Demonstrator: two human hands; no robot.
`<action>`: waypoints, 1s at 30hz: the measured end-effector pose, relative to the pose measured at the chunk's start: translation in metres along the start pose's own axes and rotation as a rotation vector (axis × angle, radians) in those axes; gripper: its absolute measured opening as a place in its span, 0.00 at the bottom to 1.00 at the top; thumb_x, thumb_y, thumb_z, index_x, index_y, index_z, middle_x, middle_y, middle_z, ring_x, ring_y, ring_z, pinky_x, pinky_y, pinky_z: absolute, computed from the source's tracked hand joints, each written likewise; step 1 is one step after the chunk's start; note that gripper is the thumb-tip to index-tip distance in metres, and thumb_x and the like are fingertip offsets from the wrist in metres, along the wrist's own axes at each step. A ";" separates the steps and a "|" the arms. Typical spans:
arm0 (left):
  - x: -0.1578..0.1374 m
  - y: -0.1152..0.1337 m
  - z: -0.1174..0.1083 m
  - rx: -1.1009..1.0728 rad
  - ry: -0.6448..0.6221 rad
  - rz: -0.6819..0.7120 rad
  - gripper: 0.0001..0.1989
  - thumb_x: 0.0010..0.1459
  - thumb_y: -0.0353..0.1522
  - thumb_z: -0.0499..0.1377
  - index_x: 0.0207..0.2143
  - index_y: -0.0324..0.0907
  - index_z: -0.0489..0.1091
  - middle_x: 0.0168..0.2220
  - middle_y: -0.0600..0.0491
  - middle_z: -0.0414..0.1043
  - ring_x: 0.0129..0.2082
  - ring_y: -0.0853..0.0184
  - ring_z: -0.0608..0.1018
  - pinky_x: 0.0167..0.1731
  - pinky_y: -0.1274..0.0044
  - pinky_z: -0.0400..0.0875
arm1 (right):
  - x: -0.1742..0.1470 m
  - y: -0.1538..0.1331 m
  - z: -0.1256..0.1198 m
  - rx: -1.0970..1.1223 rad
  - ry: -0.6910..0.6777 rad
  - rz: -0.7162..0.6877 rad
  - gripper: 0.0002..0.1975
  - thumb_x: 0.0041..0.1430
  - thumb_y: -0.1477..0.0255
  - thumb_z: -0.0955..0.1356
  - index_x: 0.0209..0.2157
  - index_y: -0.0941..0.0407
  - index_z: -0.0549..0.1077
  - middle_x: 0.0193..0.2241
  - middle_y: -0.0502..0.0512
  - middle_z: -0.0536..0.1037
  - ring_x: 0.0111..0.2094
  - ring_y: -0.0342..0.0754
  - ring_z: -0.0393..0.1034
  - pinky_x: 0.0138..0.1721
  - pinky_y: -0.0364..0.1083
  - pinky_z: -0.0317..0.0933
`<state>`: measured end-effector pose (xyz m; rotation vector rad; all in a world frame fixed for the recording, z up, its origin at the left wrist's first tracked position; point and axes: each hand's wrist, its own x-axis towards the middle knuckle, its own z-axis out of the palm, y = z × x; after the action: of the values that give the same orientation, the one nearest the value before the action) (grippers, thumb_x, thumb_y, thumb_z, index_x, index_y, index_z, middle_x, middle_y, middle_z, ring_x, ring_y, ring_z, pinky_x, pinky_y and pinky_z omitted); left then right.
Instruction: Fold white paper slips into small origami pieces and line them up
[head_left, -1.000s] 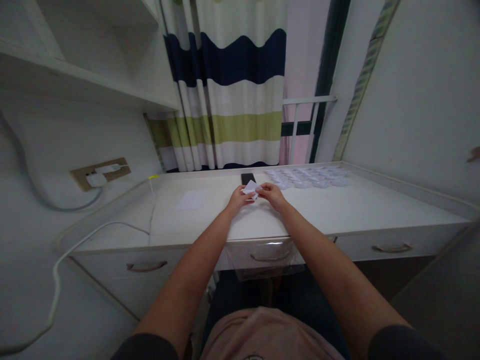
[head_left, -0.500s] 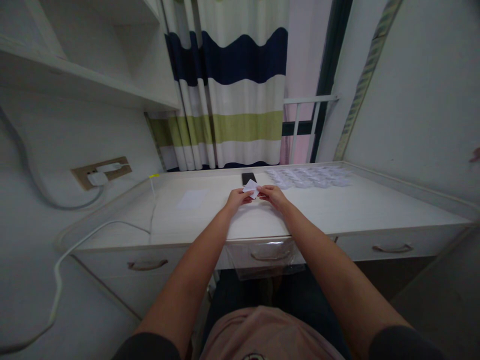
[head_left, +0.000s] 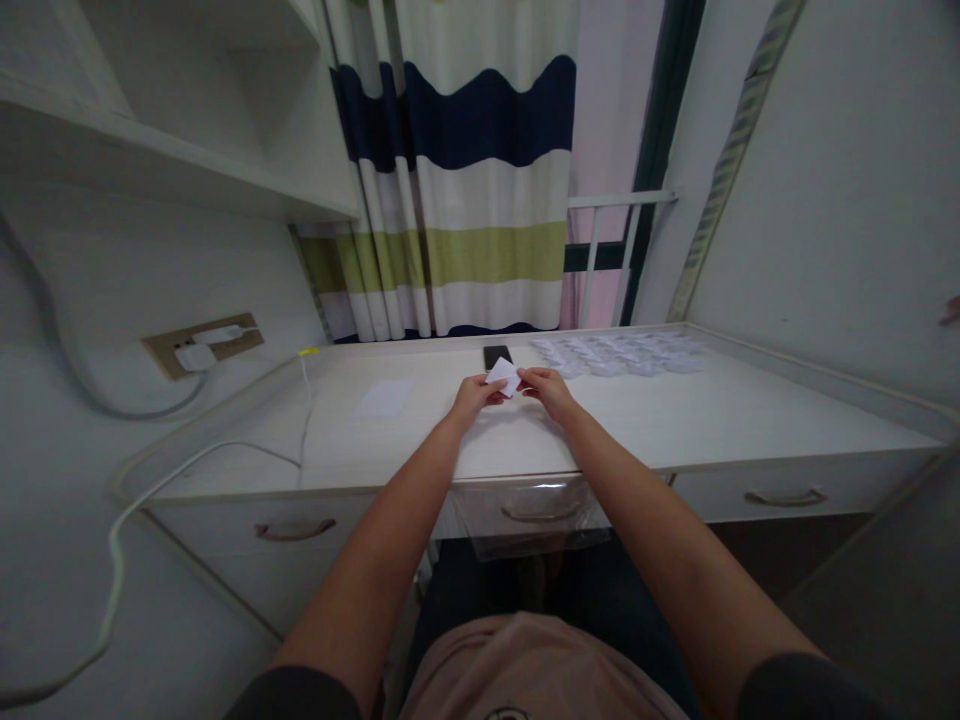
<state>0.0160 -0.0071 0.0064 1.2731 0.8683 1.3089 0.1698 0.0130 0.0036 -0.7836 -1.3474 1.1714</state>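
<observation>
A small white folded piece of paper (head_left: 502, 376) is held above the desk, turned so that a corner points up. My left hand (head_left: 475, 394) pinches its left side between thumb and fingers. At the right corner, the fingertips of my right hand (head_left: 546, 388) close on the paper's edge. Just behind the paper lies a black phone (head_left: 496, 353), partly covered by it. White paper sheets (head_left: 384, 398) lie flat on the desk to the left of my hands.
Several rows of small folded white paper pieces (head_left: 622, 354) lie at the back right of the white desk (head_left: 712, 415). A white cable (head_left: 225, 444) crosses the desk's left side. A clear plastic bag (head_left: 525, 520) hangs at the front edge over the middle drawer.
The paper has turned slightly and shows a flatter, squarer face. My right fingers have shifted a little toward its right corner; my left hand stays nearly in place.
</observation>
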 end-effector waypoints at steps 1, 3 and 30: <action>0.000 0.000 0.000 -0.002 0.003 -0.005 0.15 0.38 0.36 0.66 0.26 0.35 0.71 0.23 0.49 0.74 0.23 0.69 0.74 0.30 0.76 0.68 | 0.000 -0.001 0.000 -0.001 0.002 0.003 0.17 0.35 0.58 0.72 0.18 0.57 0.71 0.19 0.51 0.73 0.23 0.41 0.66 0.28 0.42 0.58; 0.000 0.001 0.000 0.008 0.020 -0.002 0.15 0.39 0.38 0.65 0.26 0.35 0.71 0.23 0.49 0.74 0.23 0.69 0.74 0.29 0.76 0.68 | -0.002 -0.002 0.000 -0.010 -0.003 0.004 0.16 0.36 0.58 0.72 0.19 0.58 0.72 0.19 0.51 0.73 0.24 0.41 0.66 0.28 0.42 0.58; 0.003 -0.001 -0.004 -0.004 0.089 0.071 0.15 0.44 0.40 0.62 0.27 0.35 0.70 0.26 0.48 0.74 0.25 0.69 0.75 0.29 0.77 0.69 | -0.001 0.000 0.000 0.013 0.003 -0.018 0.19 0.32 0.62 0.74 0.25 0.56 0.69 0.19 0.49 0.73 0.22 0.41 0.67 0.25 0.40 0.59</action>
<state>0.0129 -0.0036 0.0054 1.2604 0.8895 1.4317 0.1703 0.0120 0.0027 -0.7620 -1.3404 1.1628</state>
